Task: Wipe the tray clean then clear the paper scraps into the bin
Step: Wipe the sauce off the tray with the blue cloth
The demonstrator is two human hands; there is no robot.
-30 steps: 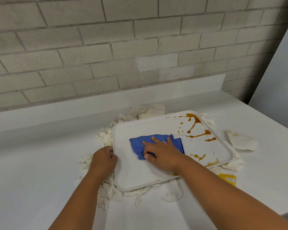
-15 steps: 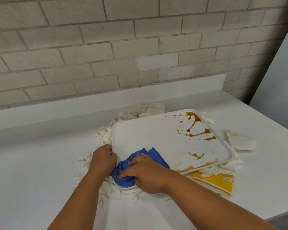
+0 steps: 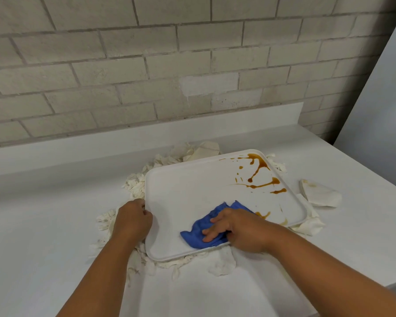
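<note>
A white tray [image 3: 188, 191] lies on the white counter. Brown sauce streaks [image 3: 258, 172] mark its far right corner, and a small smear sits near its front right edge. My right hand [image 3: 236, 227] presses a crumpled blue cloth [image 3: 201, 229] onto the tray's front edge. My left hand [image 3: 133, 220] grips the tray's left rim. Torn white paper scraps [image 3: 135, 184] stick out from under the tray on all sides.
A folded, stained napkin [image 3: 318, 194] lies to the right of the tray. More crumpled paper [image 3: 222, 264] sits in front of it. A brick wall and a low backsplash stand behind. The counter's edge runs at the lower right. No bin is in view.
My right hand swept the blue cloth from the tray's middle to its front left corner, then right along the front edge. The front smear has shrunk. My left hand stayed on the rim.
</note>
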